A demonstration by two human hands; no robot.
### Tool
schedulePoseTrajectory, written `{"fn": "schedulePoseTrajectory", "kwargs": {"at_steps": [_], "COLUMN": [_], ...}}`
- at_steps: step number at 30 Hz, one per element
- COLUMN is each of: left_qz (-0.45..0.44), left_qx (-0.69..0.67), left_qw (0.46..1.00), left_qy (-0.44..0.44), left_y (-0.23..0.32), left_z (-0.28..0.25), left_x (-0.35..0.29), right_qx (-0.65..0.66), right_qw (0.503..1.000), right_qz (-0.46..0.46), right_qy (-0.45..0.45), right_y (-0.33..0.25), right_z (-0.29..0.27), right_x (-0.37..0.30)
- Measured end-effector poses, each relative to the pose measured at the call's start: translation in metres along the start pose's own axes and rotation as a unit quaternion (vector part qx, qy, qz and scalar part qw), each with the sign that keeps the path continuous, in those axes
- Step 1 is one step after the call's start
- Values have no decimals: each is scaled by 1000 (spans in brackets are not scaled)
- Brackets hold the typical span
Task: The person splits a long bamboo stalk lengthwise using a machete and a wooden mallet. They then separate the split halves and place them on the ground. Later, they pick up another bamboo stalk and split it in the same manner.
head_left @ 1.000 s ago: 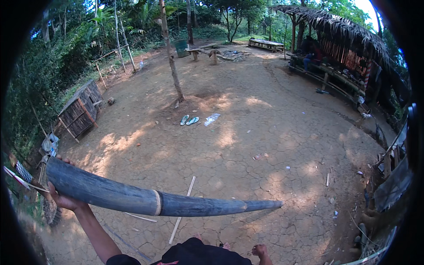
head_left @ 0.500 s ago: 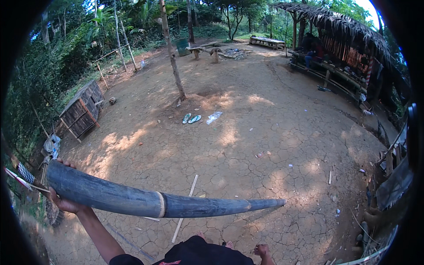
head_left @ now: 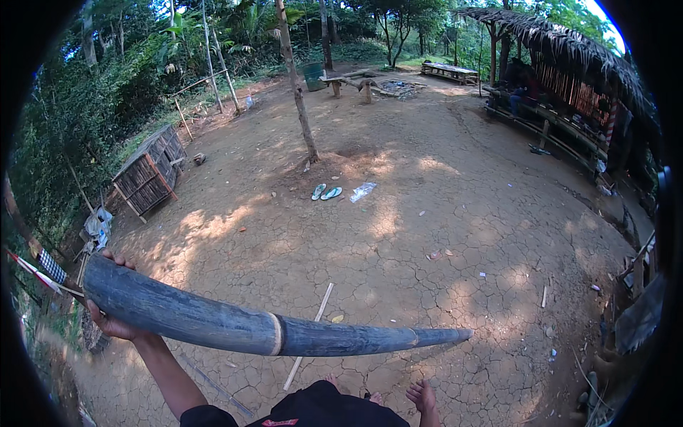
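Note:
A thick dark grey bamboo pole (head_left: 199, 318) with pale node rings stretches across the lower middle of the view. My left hand (head_left: 114, 324) is closed around its upper end, which is close to me at the left. From there the pole slants away, and its thin-looking far end meets the cracked ground at the right. Low in the view, to the right of my body, my right hand (head_left: 422, 396) hangs apart from the pole, its fingers spread and nothing in them. My bare feet show partly beneath my dark shirt.
A pale wooden strip (head_left: 309, 334) lies on the ground beyond and beneath the pole. Farther off are sandals (head_left: 326, 192), a slim tree trunk (head_left: 299, 107) and a wooden coop (head_left: 151, 174). A person (head_left: 525, 92) sits in the thatched shelter (head_left: 569, 71) at right.
My right hand has opened from a loose fist to spread fingers. The surroundings have shifted slightly right in the view, while my left hand keeps its hold on the pole.

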State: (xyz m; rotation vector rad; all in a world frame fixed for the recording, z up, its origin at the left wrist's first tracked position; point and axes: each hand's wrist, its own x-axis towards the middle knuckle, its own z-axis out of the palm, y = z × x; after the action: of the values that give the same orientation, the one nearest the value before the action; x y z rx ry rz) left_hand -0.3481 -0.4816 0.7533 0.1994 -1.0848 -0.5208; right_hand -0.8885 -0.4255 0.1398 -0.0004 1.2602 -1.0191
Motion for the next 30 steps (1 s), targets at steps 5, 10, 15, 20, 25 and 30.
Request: {"fn": "schedulePoseTrajectory", "kwargs": {"at_steps": [5,10,15,20,25,30], "left_qz": [4,3,6,29,41,44], "left_qx": [-17,-24,-5,-6,-7,-2], "left_qw": [1000,1000,1000,999,999,999], "left_qy": [4,-19,-20,-16,-13,-15], "left_y": [-3,1,6,8,3,4], "left_z": [12,27,25,22,26,26], "left_x": [1,0,-4,-2,-2,-2], "right_qx": [140,201,218,297,328,314], "right_qw": [987,970,965,940,931,934], "right_qz": [-19,-12,-39,-37,-35,-45], "right_qy": [-76,-136,-143,-164,-155,-165], "right_y": [-54,-88,-102,-98,-102,-101], "right_z": [88,150,179,181,185,185], "right_x": [-18,-33,-44,-32,-33,-32]}}
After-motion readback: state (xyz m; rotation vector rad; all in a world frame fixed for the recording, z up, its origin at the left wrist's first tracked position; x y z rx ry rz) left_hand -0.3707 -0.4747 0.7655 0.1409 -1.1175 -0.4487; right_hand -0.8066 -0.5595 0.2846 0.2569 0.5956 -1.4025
